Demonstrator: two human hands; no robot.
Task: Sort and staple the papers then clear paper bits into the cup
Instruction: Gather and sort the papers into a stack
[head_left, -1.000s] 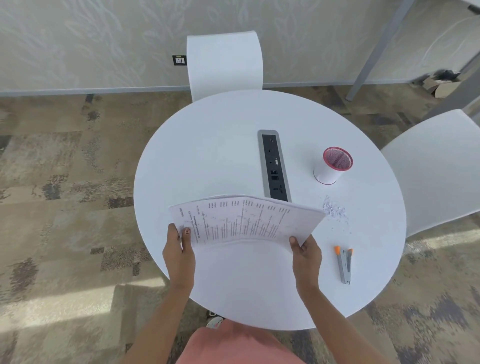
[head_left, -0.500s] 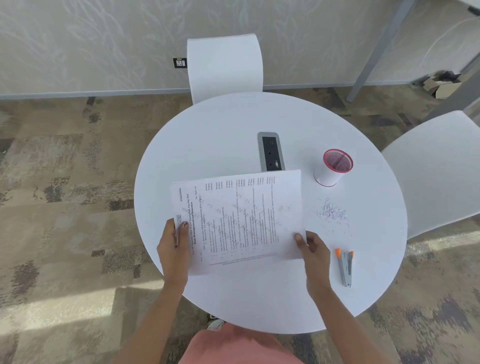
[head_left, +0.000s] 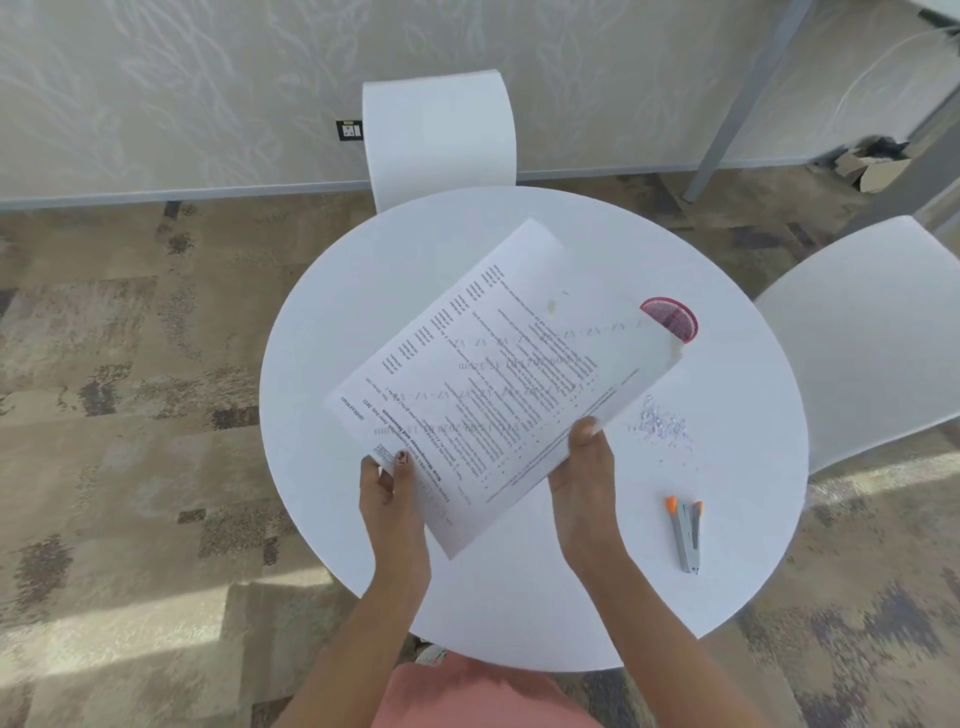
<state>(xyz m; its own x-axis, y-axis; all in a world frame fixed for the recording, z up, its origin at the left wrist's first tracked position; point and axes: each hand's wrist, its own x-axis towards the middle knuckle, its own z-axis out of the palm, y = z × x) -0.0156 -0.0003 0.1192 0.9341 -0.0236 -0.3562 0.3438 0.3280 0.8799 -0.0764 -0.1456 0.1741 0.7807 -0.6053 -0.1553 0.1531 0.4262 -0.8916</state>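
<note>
Above the round white table (head_left: 332, 519), in the head view, the left hand (head_left: 392, 499) and right hand (head_left: 584, 475) each pinched the near edge of the papers (head_left: 498, 384) between thumb and fingers, holding the sheets tilted up, probably to square them for stapling. The stapler (head_left: 687, 535) lay near the right hand, probably for easy reach, with the paper bits (head_left: 662, 426) beyond it and the cup (head_left: 672, 318) half hidden behind the papers.

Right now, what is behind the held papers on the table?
The papers, held by both hands, hide most of the cup; only its pink rim shows. Whatever else lies on the table beneath them is covered.
</note>
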